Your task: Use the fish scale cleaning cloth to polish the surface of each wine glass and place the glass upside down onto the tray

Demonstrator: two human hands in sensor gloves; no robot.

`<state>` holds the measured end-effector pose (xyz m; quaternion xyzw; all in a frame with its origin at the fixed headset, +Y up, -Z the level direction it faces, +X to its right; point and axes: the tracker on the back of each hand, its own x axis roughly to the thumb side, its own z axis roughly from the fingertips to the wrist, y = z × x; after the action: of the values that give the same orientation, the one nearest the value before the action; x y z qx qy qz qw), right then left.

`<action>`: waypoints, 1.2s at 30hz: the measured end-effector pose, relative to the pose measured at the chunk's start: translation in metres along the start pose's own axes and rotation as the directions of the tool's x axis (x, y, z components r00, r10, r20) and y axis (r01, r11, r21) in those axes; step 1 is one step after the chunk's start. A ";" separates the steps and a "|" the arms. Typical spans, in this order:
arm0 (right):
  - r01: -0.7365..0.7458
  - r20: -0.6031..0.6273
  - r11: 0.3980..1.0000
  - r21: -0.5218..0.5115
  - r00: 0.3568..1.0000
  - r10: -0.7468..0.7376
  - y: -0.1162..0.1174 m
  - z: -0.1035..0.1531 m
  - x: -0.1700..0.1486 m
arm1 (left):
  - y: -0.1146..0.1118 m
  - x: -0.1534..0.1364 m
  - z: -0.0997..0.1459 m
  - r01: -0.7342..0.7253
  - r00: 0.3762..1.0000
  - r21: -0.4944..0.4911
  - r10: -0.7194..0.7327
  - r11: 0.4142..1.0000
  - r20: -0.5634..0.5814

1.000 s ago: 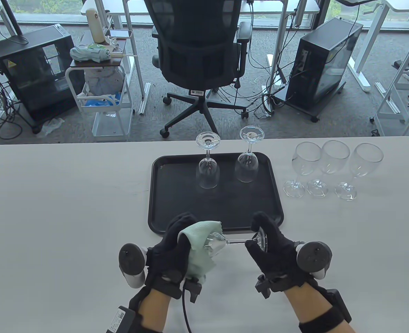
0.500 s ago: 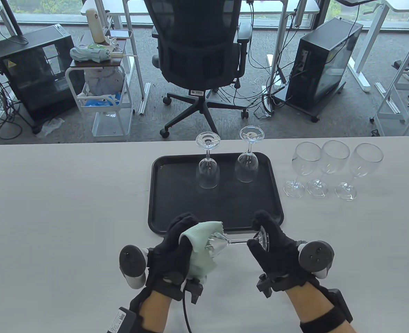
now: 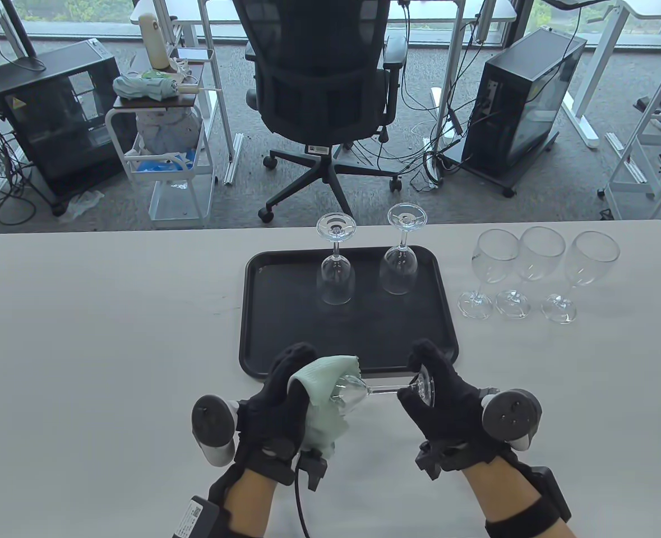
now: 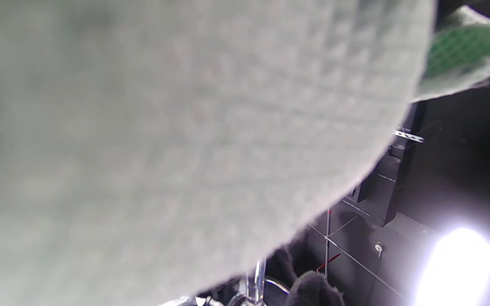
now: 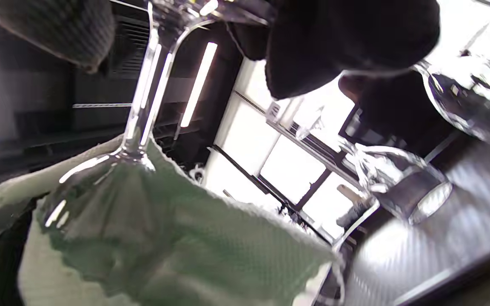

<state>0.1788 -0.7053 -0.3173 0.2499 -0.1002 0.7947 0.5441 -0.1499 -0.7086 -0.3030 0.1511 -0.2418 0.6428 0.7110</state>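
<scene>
The step in hand looks like the polishing of a third wine glass (image 3: 364, 392), which lies on its side in the air at the lower middle of the table view, just below the near edge of the black tray (image 3: 268, 336). The left hand (image 3: 277, 400) is curled round the bowl through the pale green cloth (image 3: 322, 403), so the cloth wraps the bowl and fills most of the left wrist view. The right hand (image 3: 439, 403) is closed on the glass's foot, fingers and thumb pinching the round base while the stem runs level between the two hands. Two inverted glasses (image 3: 337, 280) already stand on the far part of the tray, and three upright glasses (image 3: 532, 269) wait in a row on the table (image 3: 83, 336) at the right of the frame. The next move probably calls for finishing the rub over the bowl, then letting the cloth come away, turning the glass rim-down and setting it on a bare part of the tray, away from the two already there.
</scene>
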 end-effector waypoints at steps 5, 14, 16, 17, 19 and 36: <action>-0.209 0.191 0.977 -0.051 0.958 0.215 0.002 0.003 0.007 | 0.003 -0.003 -0.001 -0.005 1.000 -0.001 0.005 1.000 -0.026; -0.125 0.149 0.990 -0.061 0.980 0.133 -0.003 0.000 0.004 | -0.003 -0.002 0.000 -0.033 0.999 0.001 0.033 0.999 -0.007; 0.039 0.011 0.999 0.019 0.999 -0.039 0.000 0.000 -0.003 | -0.002 0.003 0.000 0.029 0.999 0.015 -0.029 0.999 0.038; 0.044 0.040 0.999 0.024 0.998 -0.045 0.001 0.000 -0.003 | 0.000 0.003 0.000 0.042 0.998 0.008 -0.042 0.999 0.037; -0.124 0.123 0.992 -0.016 0.985 0.125 0.001 0.002 0.000 | 0.001 0.003 -0.001 0.033 0.999 -0.004 -0.033 0.999 0.022; -0.330 0.287 0.940 -0.087 0.895 0.341 0.001 0.005 0.011 | 0.002 -0.007 -0.001 -0.050 0.996 -0.006 0.050 0.999 -0.073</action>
<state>0.1765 -0.6992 -0.3074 0.3357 -0.2370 0.8277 0.3822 -0.1524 -0.7137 -0.3076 0.1187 -0.2221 0.6644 0.7036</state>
